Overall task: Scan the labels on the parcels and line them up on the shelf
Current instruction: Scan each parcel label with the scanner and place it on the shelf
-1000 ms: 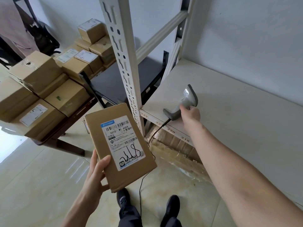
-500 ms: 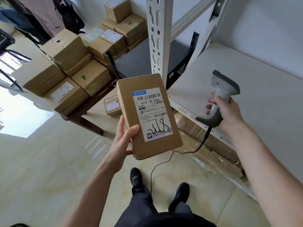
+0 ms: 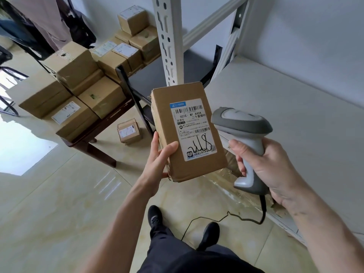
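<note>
Left hand (image 3: 157, 160): only thumb and one fingertip show; other fingers hidden behind the parcel (image 3: 189, 133). Small print on its label (image 3: 194, 129) too fine to read.

Right hand (image 3: 271, 168): palm side turned away; trigger of the scanner (image 3: 244, 138) not visible. Scanner window faces away.

Shelf (image 3: 295, 119): cut by right edge. Boxes (image 3: 78, 91) at the tabletop's far-left corner: labels unreadable. Small box (image 3: 129, 131) on floor: label blurred.

scanner (image 3: 244, 134) lifted off shelf (image 3: 295, 115), brought beside raised parcel (image 3: 189, 131)
</note>
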